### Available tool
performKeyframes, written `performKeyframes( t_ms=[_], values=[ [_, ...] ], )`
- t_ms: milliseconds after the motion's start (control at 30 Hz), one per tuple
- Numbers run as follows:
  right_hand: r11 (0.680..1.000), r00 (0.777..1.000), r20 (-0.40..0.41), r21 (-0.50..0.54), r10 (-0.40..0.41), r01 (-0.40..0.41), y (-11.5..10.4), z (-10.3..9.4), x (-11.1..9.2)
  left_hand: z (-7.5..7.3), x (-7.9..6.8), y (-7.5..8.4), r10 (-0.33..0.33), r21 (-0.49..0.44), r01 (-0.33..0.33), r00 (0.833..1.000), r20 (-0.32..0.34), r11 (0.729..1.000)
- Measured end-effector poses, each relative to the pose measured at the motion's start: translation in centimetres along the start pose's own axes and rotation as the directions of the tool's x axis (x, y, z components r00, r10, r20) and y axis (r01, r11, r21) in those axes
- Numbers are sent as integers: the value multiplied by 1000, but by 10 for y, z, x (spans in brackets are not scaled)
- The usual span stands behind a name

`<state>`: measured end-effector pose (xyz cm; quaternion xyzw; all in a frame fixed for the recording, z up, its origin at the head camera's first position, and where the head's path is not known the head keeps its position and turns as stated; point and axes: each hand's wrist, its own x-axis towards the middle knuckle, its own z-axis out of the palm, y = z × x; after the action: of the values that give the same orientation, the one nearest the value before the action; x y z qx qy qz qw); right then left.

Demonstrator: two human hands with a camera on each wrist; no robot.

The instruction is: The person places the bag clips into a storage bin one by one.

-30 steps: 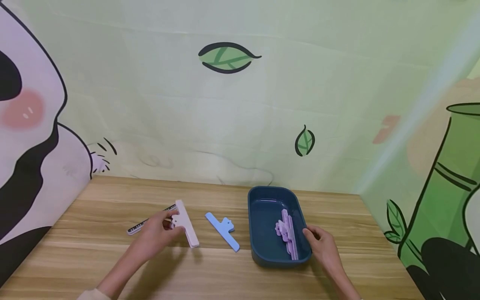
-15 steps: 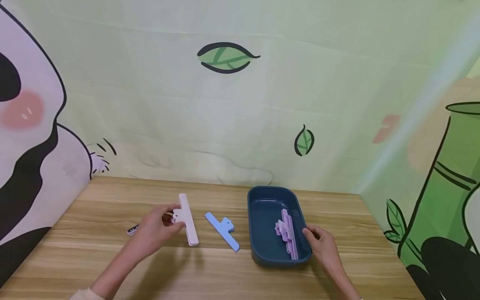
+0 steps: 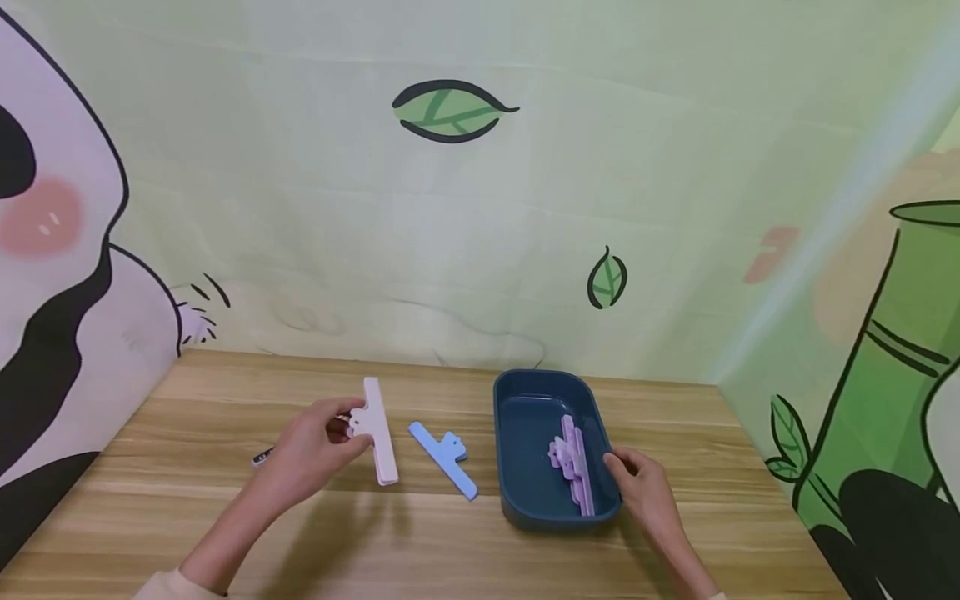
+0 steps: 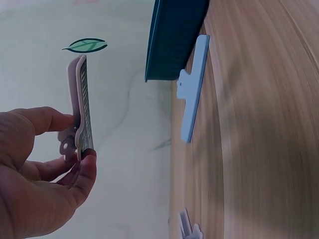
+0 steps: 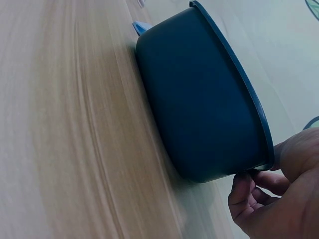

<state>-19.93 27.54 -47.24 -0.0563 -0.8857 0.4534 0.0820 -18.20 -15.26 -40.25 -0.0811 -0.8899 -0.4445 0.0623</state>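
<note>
In the head view, my left hand [image 3: 311,454] pinches a pale pink bag clip [image 3: 382,433] by its handle, thumb against fingers, and holds it above the bench [image 3: 427,550] with its long bar steeply slanted. A blue bag clip [image 3: 442,460] lies flat on the wood between that hand and a navy container [image 3: 528,467]. Inside the container, near its right wall, lies purple clip plastic [image 3: 577,471]; I can't tell whether it is one clip or two overlapping. My right hand [image 3: 645,492] grips the container's rim at the near right side. The dark end of another clip [image 3: 262,457] pokes out beyond my left wrist, the rest hidden. Behind everything hangs a green backdrop [image 3: 480,233] printed with leaves, a panda and bamboo.

In the left wrist view, the pink clip sits between my thumb and curled fingertips, clear of the wood, a grey ribbed strip showing along one face. The blue clip lies near the container's side, and a pale clip part [image 4: 189,228] is cut off by the bottom edge.

In the right wrist view, I pinch the lip at one corner, fingers tucked under it outside. The container stands on the bench, and a blue tip shows past its far end.
</note>
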Motion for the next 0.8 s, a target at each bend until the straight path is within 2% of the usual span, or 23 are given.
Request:
performKeyframes(
  t_ms=[533, 800],
  values=[
    [1000, 1000, 5, 11, 6, -6, -2, 0, 0, 21, 11, 16, 6, -41, -5, 999, 42, 999],
    [1000, 1000, 1, 6, 4, -4, -1, 0, -1, 37, 17, 25, 59, -55, -56, 997, 54, 997]
  ],
)
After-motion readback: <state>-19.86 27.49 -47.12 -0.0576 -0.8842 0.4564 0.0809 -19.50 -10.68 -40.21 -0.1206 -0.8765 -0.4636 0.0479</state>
